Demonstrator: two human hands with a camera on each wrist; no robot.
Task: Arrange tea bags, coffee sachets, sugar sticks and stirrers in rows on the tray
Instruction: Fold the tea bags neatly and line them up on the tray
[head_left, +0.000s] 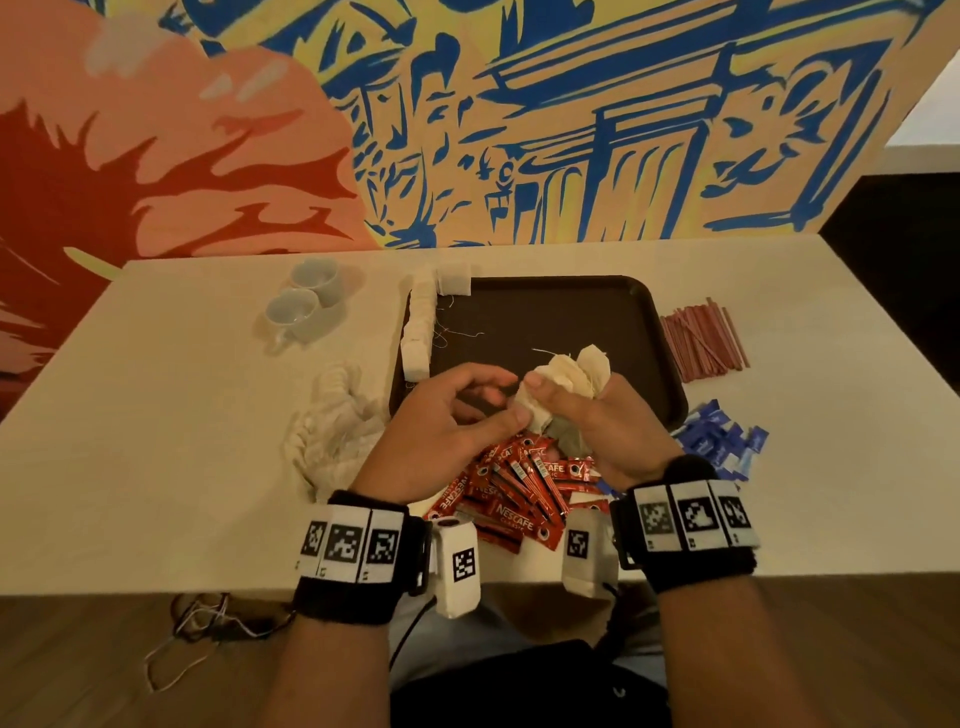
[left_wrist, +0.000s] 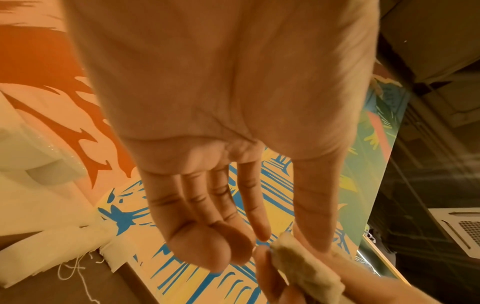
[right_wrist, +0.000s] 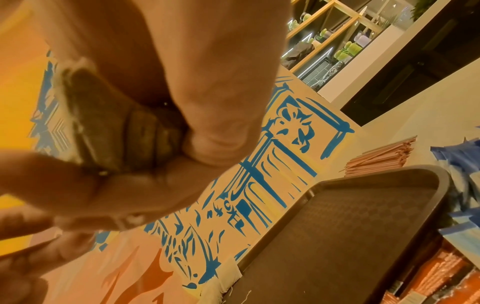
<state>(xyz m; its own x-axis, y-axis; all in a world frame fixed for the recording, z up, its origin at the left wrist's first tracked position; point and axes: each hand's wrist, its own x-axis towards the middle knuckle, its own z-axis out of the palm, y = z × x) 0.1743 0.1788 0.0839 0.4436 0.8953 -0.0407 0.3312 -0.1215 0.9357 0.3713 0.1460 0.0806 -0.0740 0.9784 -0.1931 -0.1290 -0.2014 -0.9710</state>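
Head view shows our right hand (head_left: 613, 421) clutching a bunch of tea bags (head_left: 571, 371) over the tray (head_left: 649, 332), while our left hand (head_left: 447, 421) pinches one bag between both hands.

Left hand (left_wrist: 207, 127): palm facing the camera, fingers (left_wrist: 197, 236) hanging loosely, thumb meeting a tea bag (left_wrist: 306, 265). Right hand (left_wrist: 272, 275): reaching in at lower right, gripping that same bag. Row of tea bags (left_wrist: 52, 248): lying at lower left along the dark tray (left_wrist: 39, 292), strings trailing. Painted wall (left_wrist: 272, 185): showing behind.
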